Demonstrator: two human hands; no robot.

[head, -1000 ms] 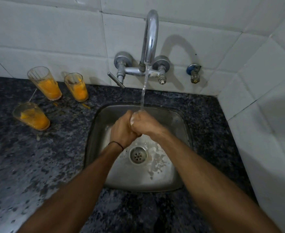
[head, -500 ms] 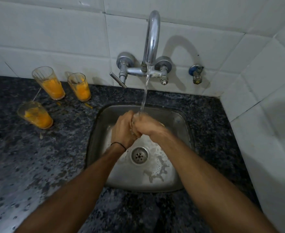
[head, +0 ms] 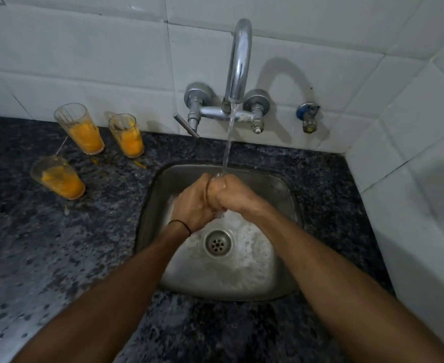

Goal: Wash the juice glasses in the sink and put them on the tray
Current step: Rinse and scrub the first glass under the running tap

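Stream (head: 227,148) still hits clasped left hand (head: 190,205), right hand (head: 232,193); cannot tell if gripping anything; sink (head: 156,205) foam (head: 251,231) wider.

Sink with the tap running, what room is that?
Probably a kitchen: a steel sink set in a dark speckled counter, a wall tap running, and three juice glasses beside it.

Head cam, wide-angle, looks fwd/down, close over sink (head: 268,179).

You've got a dull brushed-steel sink (head: 281,184), shiny chrome tap (head: 239,58), polished speckled stone counter (head: 58,244), glossy white wall tiles (head: 84,61), and clear glasses (head: 82,127) far left, smeared orange.
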